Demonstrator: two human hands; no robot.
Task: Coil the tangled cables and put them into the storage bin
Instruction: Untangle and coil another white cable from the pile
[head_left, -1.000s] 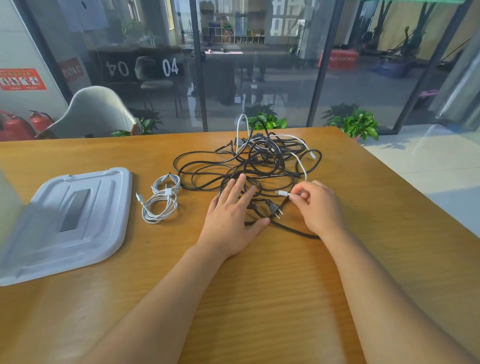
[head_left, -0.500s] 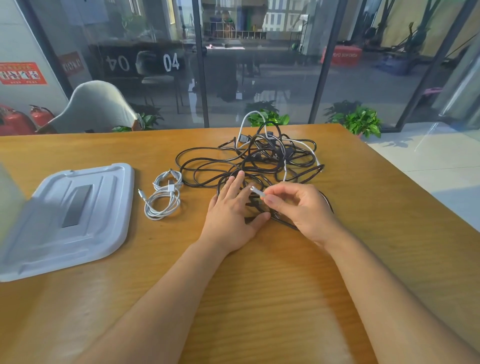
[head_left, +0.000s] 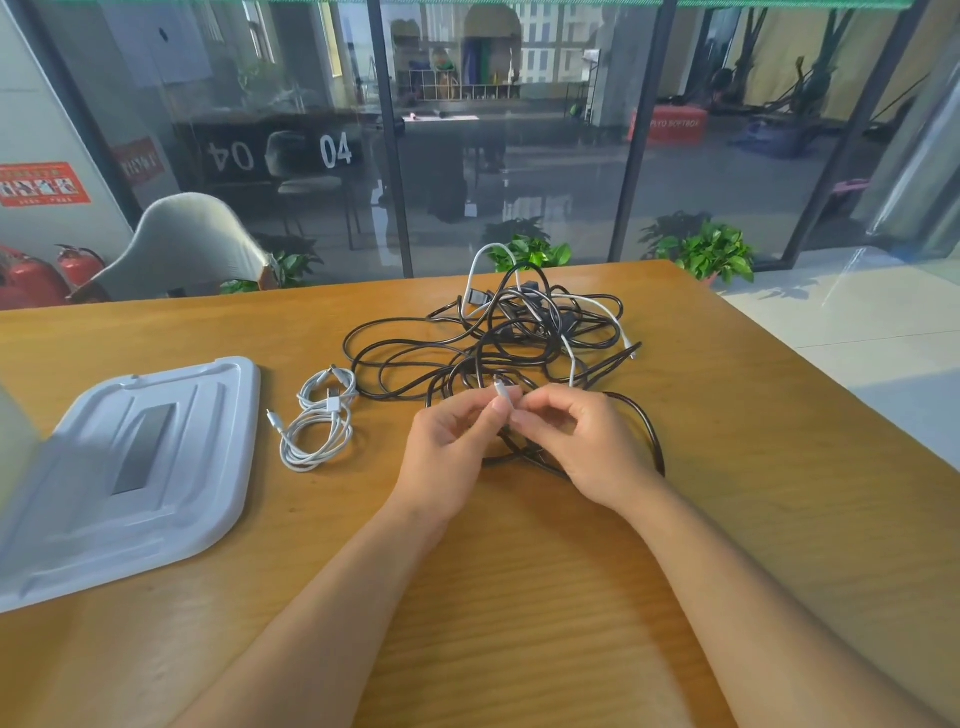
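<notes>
Numbers "04" (head_left: 335, 149) are showing white on the glass wall beyond the table (head_left: 519, 597), with a mirrored "04" just left of them; a red box behind the glass carries writing too blurred to read, and so does the red sign (head_left: 41, 184) on the wall far left of the tangle.

Both hands are meeting at the near edge of the tangle (head_left: 498, 343) of black cables. The left hand (head_left: 447, 447) and right hand (head_left: 582, 441) are each pinching the white plug (head_left: 503, 394), fingertips pressed together around it, the plug's tip pointing up and away from the person. Its white cable (head_left: 571, 358) is threading back into the tangle and looping up at the far side near the table's edge.

Left of the tangle, two coiled white cables (head_left: 317, 421) are lying flat on the wood, one just beyond the other, long axis running away from the person. Further left of the tangle, a grey lid (head_left: 130, 467) is lying on the table. At the far left edge a pale blurred shape is showing; I cannot tell what it is.
</notes>
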